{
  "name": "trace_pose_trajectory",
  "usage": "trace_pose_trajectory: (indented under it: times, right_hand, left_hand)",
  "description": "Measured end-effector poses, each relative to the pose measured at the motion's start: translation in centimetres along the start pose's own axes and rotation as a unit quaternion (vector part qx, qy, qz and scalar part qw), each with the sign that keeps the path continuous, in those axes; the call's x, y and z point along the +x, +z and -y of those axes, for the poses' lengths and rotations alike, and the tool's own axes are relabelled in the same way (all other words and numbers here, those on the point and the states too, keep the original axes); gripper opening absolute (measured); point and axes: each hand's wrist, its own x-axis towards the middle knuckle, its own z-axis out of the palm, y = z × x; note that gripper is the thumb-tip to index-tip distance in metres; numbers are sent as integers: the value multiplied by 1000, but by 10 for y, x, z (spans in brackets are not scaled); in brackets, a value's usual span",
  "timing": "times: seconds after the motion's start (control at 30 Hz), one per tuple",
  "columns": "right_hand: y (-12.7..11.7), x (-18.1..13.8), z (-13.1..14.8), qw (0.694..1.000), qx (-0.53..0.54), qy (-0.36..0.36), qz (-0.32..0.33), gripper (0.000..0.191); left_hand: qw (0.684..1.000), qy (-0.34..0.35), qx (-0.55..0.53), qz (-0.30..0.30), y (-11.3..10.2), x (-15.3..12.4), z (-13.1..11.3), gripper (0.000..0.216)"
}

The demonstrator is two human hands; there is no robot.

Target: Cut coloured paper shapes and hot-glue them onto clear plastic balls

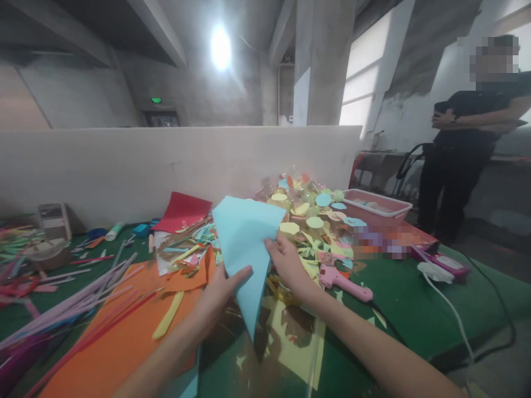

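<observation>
A light blue sheet of paper (244,237), folded to a point at its lower end, is held up over the table between both hands. My left hand (226,287) grips its left edge, thumb across the front and fingers behind. On the right edge, my right hand (286,262) pinches the paper between thumb and fingers. Beneath it lie a yellow sheet (296,354) and a round yellowish roll (284,290), partly covered by my right hand. Right of that hand rests a pink hot glue gun (346,283).
Orange sheets (124,331) and a bundle of thin sticks (78,298) cover the left side. Cut paper pieces (315,221) are heaped behind my hands. A pink basket (377,207) stands back right, with cables (452,309) in front. One person (460,138) stands beyond the table, arms crossed.
</observation>
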Motion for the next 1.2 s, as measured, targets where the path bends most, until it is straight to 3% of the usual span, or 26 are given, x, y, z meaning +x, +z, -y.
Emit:
trace_pose_trajectory:
  times: [0.43,0.77,0.93,1.2]
  right_hand:
    - [2,-1,6,1000,10,-22,10,31]
    - [1,1,2,1000,11,-22,0,28]
    - [-1,4,-2,1000,21,-13,4,32]
    - [-3,6,-1,999,31,-18,-8,32]
  left_hand:
    - [999,44,-8,-6,-1,2,2,48]
    - [999,43,21,10,-6,7,7,60]
    - [999,17,18,-19,1,0,9,66]
    - [995,-63,-53,51,13,-13,11,57]
